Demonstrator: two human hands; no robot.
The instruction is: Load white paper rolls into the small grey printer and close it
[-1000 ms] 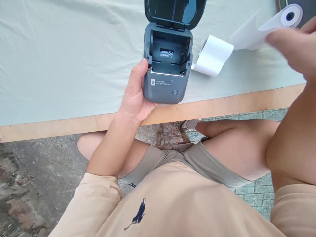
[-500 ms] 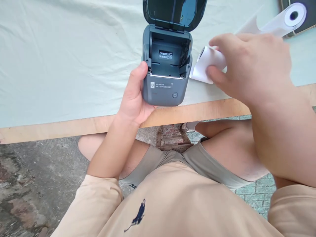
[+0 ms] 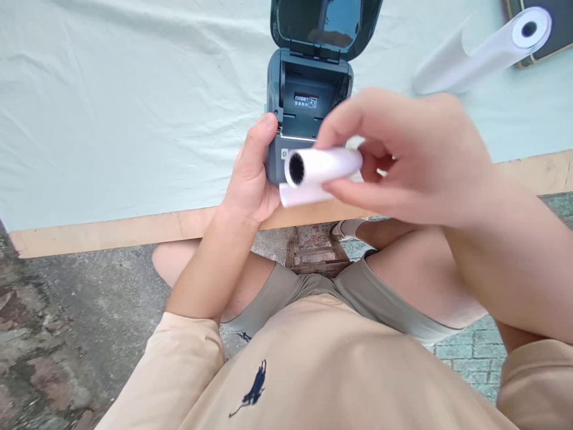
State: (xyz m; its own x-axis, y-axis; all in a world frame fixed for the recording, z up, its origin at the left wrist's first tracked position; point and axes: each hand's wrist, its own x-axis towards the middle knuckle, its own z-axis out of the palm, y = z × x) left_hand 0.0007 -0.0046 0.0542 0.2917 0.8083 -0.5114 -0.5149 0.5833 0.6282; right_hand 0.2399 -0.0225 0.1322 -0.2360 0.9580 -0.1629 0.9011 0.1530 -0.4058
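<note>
My left hand [image 3: 253, 170] grips the left side of a dark grey label printer [image 3: 274, 161], thumb on its rim. The printer's glossy black lid [image 3: 308, 27] is swung up, and its paper bay [image 3: 304, 119] shows a small printed sticker inside. Pinched between the thumb and fingers of my right hand [image 3: 398, 155] is a small white paper roll [image 3: 326, 166], its dark hollow core facing left and a loose flap hanging below. The roll is held in front of the printer's lower face and hides the power button there.
At the upper right lies a larger white paper roll [image 3: 483, 63] with its end uncurled, against a dark flat object with a gold edge [image 3: 561, 36]. A pale cloth [image 3: 111, 119] covers the table, whose bare wooden edge [image 3: 134, 230] runs in front of my lap.
My right hand has lifted the small paper roll off the table and brought it left, over the front of the printer. The left hand keeps its hold on the printer.
</note>
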